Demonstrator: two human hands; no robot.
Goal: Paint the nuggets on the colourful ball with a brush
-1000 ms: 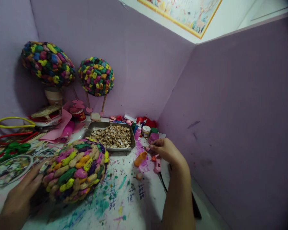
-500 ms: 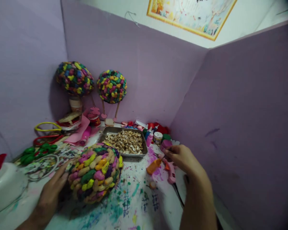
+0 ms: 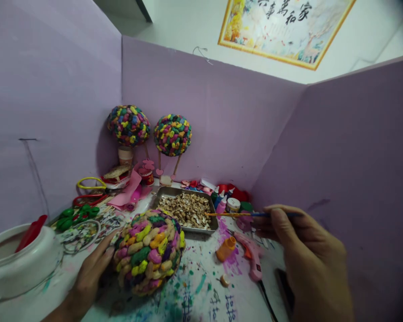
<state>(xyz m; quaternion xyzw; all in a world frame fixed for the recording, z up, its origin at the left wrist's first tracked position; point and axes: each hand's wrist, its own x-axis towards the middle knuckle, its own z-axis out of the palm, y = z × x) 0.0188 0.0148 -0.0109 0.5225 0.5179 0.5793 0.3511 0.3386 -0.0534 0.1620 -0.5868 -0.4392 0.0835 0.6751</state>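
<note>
A ball covered in peanut shells (image 3: pixel 149 255), some painted pink, yellow, orange, green and purple and others bare, sits on the table. My left hand (image 3: pixel 89 273) holds it by its left side, and part of the fingers is hidden behind it. In my right hand (image 3: pixel 302 246) a thin paintbrush (image 3: pixel 233 214) is pinched, lying nearly level with its orange-tinted tip pointing left. Below the brush stands an open orange paint bottle (image 3: pixel 226 249), tilted on the table. Beside it lies a pink glue gun (image 3: pixel 253 257).
Behind the ball is a metal tray (image 3: pixel 201 230) of broken shells. Two finished-looking colourful balls (image 3: pixel 129 125) stand at the back wall. Scissors (image 3: pixel 90 190), a white pot (image 3: pixel 27 264) with a red handle in it, and paint bottles (image 3: pixel 221 205) surround the work. Purple panels enclose the table.
My right hand has come up and nearer from beside the orange bottle, and the paintbrush now shows clearly. My left hand stays at the ball. The view has shifted.
</note>
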